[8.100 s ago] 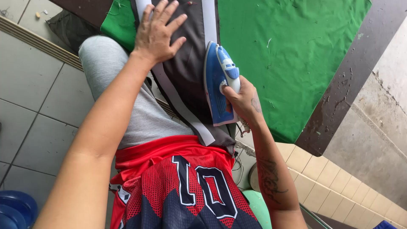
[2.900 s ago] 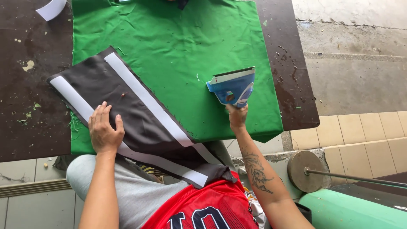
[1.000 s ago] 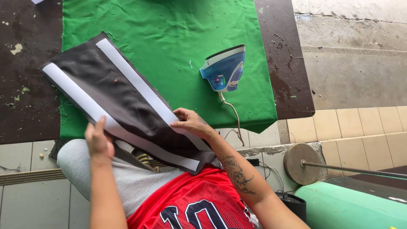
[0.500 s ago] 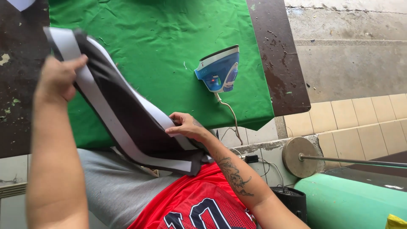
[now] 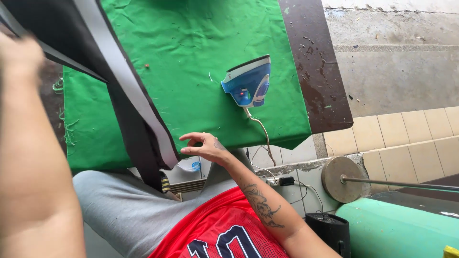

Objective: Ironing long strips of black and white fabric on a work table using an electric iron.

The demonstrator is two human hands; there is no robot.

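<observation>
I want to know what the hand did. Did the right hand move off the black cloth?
Yes. The right hand was pressing on the black cloth; now it hovers open beside it, over the near edge of the green cover.

Blue iron [image 5: 248, 86] upright (corded) on green cloth [image 5: 201, 57], rt side

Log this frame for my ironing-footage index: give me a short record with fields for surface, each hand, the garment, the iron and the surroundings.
surface: dark brown table covered by a wrinkled green cloth
left hand: raised and blurred, lifting the black fabric piece with grey-white stripe
right hand: open, fingers spread, at the cloth's near edge, beside the fabric, its grip empty
garment: hangs from upper left down over the table edge
iron: blue and white electric iron standing on its heel, cord trailing off the edge
surroundings: green cylinder, tiled floor
</observation>
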